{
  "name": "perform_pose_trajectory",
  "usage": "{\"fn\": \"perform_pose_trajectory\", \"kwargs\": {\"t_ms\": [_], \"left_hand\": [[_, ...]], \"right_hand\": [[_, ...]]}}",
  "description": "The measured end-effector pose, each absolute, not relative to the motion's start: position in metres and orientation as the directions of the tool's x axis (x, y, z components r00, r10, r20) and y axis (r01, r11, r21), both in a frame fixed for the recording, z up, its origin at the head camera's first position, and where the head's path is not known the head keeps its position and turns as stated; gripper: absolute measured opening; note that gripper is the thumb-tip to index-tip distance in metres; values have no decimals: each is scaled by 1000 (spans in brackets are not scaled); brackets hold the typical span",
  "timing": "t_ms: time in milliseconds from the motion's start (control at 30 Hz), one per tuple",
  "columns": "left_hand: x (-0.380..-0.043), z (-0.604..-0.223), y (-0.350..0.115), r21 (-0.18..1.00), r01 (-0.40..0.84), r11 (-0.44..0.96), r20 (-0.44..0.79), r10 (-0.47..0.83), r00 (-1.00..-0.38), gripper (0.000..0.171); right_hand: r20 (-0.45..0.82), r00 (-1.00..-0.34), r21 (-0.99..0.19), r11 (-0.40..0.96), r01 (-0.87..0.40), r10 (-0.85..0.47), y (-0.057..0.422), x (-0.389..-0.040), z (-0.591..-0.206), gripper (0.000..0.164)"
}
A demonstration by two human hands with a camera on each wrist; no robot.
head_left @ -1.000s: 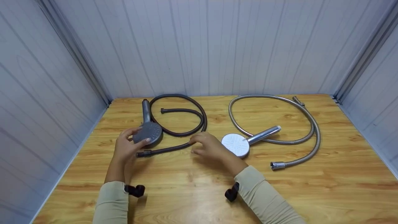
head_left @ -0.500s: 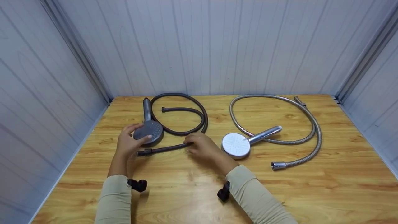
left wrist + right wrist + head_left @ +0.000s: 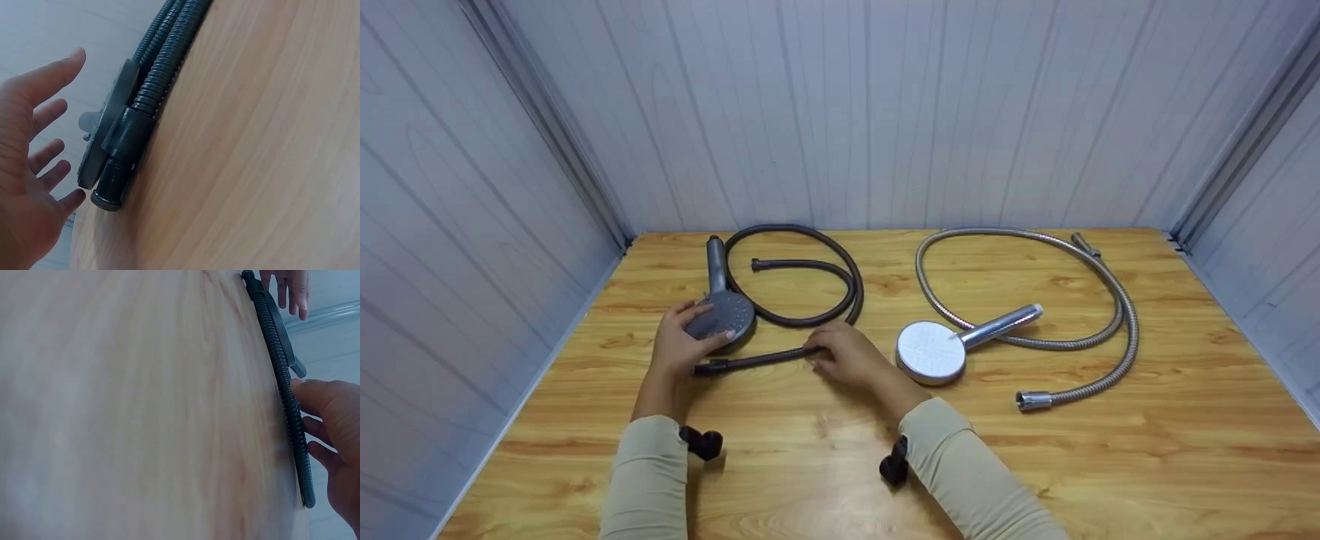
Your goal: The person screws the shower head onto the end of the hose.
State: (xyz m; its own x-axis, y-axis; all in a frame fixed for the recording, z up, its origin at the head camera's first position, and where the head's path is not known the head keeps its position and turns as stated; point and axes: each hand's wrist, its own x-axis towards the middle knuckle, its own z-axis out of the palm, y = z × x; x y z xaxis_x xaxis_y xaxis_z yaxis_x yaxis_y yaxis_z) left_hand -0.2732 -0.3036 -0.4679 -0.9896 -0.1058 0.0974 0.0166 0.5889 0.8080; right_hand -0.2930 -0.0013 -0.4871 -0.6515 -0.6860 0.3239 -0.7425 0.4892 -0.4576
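A dark grey handheld shower head (image 3: 725, 319) lies face up at the left of the table, its handle pointing to the back. My left hand (image 3: 679, 341) is spread around its disc, thumb apart from the fingers; in the left wrist view that hand (image 3: 28, 157) stands slightly off the disc's edge (image 3: 109, 124). A dark ribbed shower hose (image 3: 769, 358) runs in front of the shower head and loops behind it. My right hand (image 3: 847, 356) pinches this hose between thumb and fingers, some way from its connector (image 3: 711, 367). The fingertips are partly hidden behind the hose (image 3: 289, 405) in the right wrist view.
To the right lie a chrome shower head (image 3: 931, 352) with a white face and a silver shower hose (image 3: 1129, 322) in a loop, its connector (image 3: 1033, 400) toward the front. Panelled walls (image 3: 840, 112) enclose the wooden table (image 3: 810, 480) at the back and sides.
My right hand has moved slightly left and down onto the dark hose and now pinches it. My left hand has shifted a little to the right beside the grey shower head.
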Motion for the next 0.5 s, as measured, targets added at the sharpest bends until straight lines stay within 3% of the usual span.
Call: {"fn": "perform_pose_trajectory", "kwargs": {"t_ms": [267,500], "left_hand": [[-277,-473,-302,783,-37,621,37,-105,-994,75],[-279,-475,-303,771,-73,633,7,-123,-992,77]], "right_hand": [[375,-619,-425,466,-776,-690,3,-295,-489,15],[379,-633,-418,486,-768,-675,6,-298,-490,15]]}}
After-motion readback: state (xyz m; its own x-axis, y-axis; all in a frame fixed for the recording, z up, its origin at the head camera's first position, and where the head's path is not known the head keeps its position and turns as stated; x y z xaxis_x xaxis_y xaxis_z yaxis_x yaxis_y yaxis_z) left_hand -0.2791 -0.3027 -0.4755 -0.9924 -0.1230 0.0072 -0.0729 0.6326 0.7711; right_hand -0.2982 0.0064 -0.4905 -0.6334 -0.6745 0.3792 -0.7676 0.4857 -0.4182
